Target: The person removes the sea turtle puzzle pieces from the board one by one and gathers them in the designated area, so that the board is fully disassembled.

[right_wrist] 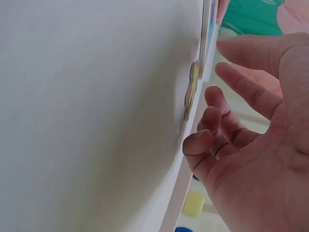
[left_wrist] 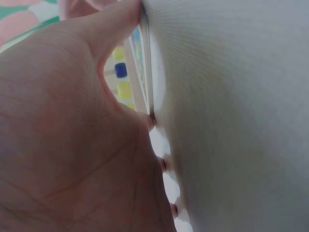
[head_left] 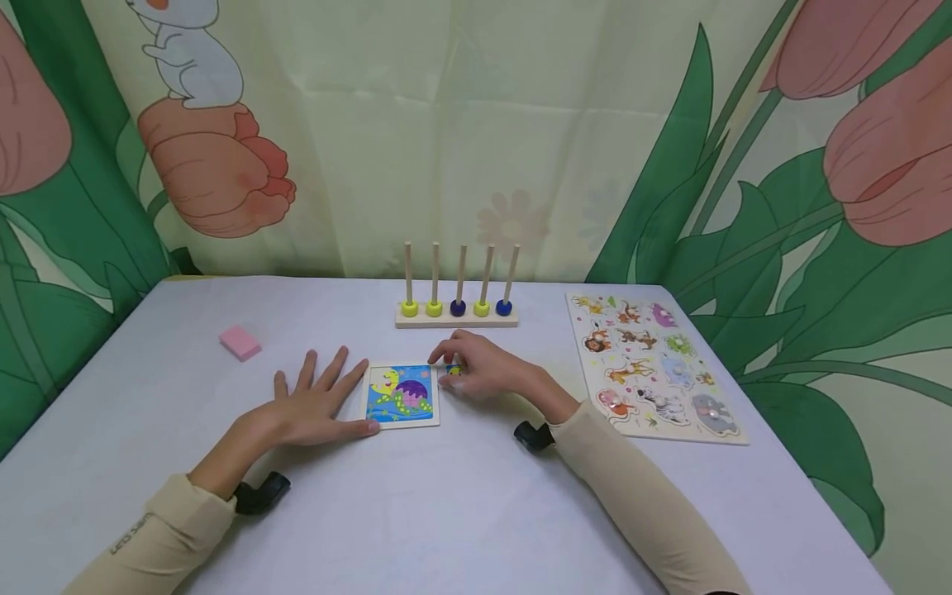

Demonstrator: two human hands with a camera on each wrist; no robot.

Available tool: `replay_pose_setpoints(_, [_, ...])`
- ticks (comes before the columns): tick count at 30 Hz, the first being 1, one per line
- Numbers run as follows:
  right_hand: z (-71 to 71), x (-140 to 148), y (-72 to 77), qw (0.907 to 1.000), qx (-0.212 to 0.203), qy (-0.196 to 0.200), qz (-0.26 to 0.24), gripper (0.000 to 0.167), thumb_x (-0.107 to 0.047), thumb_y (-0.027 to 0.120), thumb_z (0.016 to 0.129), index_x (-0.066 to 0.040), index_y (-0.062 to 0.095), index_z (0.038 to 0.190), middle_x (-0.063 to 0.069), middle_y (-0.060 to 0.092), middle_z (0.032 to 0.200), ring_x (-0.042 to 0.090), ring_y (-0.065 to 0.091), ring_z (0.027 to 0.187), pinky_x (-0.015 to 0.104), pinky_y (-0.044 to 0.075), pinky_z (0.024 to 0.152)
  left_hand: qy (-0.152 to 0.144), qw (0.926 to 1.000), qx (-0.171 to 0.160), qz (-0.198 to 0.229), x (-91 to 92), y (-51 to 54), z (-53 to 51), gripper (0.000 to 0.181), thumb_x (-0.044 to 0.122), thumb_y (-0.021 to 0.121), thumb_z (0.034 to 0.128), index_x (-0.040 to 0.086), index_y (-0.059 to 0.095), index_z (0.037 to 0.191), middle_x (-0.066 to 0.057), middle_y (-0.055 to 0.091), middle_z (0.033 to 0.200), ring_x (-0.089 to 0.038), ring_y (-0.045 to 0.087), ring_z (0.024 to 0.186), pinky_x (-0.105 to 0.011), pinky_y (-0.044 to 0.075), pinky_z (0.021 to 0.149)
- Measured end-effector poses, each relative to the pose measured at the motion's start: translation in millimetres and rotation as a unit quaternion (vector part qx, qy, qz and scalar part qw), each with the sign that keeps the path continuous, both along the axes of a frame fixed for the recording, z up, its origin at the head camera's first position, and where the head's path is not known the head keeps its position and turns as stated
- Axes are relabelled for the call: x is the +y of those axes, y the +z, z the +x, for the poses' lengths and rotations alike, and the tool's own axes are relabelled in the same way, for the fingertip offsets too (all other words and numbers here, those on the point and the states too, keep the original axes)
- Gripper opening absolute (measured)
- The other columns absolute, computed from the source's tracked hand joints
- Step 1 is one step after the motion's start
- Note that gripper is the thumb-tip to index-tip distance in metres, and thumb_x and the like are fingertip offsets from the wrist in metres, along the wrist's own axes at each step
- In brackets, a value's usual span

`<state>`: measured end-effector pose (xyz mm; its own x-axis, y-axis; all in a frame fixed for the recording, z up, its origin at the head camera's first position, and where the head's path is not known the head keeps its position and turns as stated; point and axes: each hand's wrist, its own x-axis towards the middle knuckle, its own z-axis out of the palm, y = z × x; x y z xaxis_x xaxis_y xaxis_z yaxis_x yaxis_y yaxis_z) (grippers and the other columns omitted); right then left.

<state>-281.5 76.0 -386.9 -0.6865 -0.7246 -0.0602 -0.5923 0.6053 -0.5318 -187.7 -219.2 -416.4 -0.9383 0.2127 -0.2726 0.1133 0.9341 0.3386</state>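
A small square jigsaw board with a purple-and-yellow dinosaur on blue lies flat on the table. My left hand rests at its left side, fingers spread, with the thumb and index fingertip at the board's edge. Just right of the board lies a loose puzzle piece, partly hidden under my right hand. In the right wrist view the piece lies flat on the table beside the board's edge. There the right fingers hover over it, loosely bent, with a gap between thumb and fingertips.
Behind the board stands a wooden peg rack with yellow and dark blue beads on several pegs. An animal puzzle board lies at the right of the white table. A pink block sits at the left. A printed curtain hangs behind.
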Motion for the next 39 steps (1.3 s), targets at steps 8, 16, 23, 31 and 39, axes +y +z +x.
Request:
replay_pose_setpoints(8, [1.3,-15.6,-1.1,0.9999,-0.009,0.01,0.01,0.032,-0.019,0.071,0.099,-0.017,0.072,0.13,0.006,0.063,0.118,0.018,0.056,0.098,0.03,0.048,0.087,0.002,1.0,0.0,-0.009,-2.2,-8.0,-4.2,0.122,0.095,0.054,0.0784,0.025,0.017,0.171,-0.018,-0.007,0.18,-0.062,-0.014,0.159,-0.092,-0.009,0.111])
replay_pose_setpoints(16, [2.4,-34.8,-5.1,0.9995,-0.005,0.03,0.012,0.029,-0.021,0.07,0.1,-0.018,0.073,0.129,0.004,0.063,0.113,0.017,0.055,0.093,0.025,0.047,0.081,0.004,1.0,0.005,-0.001,-2.1,-9.2,1.2,0.123,0.094,0.056,0.0788,0.021,0.02,0.171,-0.02,-0.004,0.18,-0.062,-0.014,0.159,-0.092,-0.011,0.11])
replay_pose_setpoints(23, [3.4,-44.6,-4.9,0.9994,-0.002,0.027,0.02,0.031,-0.024,0.073,0.1,-0.019,0.073,0.131,0.004,0.063,0.117,0.016,0.056,0.102,0.027,0.049,0.088,0.0,1.0,0.005,-0.004,-2.4,-5.0,-0.6,0.124,0.096,0.053,0.0786,0.021,0.019,0.171,-0.02,-0.005,0.18,-0.061,-0.015,0.159,-0.092,-0.011,0.11])
replay_pose_setpoints(31, [3.2,-50.4,-5.2,0.9981,0.023,0.055,0.015,0.03,-0.023,0.072,0.1,-0.019,0.073,0.129,0.007,0.065,0.115,0.017,0.057,0.097,0.028,0.049,0.086,-0.006,0.9999,0.007,-0.007,-1.1,-4.6,-2.0,0.121,0.096,0.05,0.0804,0.023,0.017,0.171,-0.017,-0.006,0.18,-0.06,-0.013,0.16,-0.092,-0.008,0.111])
replay_pose_setpoints(39, [4.0,-56.4,-5.2,0.9979,0.015,0.055,0.032,0.032,-0.024,0.071,0.101,-0.02,0.072,0.133,0.007,0.065,0.119,0.017,0.057,0.1,0.029,0.049,0.091,-0.008,0.9999,0.008,-0.01,-4.7,-6.5,-2.8,0.122,0.095,0.052,0.0809,0.022,0.016,0.172,-0.018,-0.006,0.18,-0.061,-0.015,0.16,-0.092,-0.01,0.111])
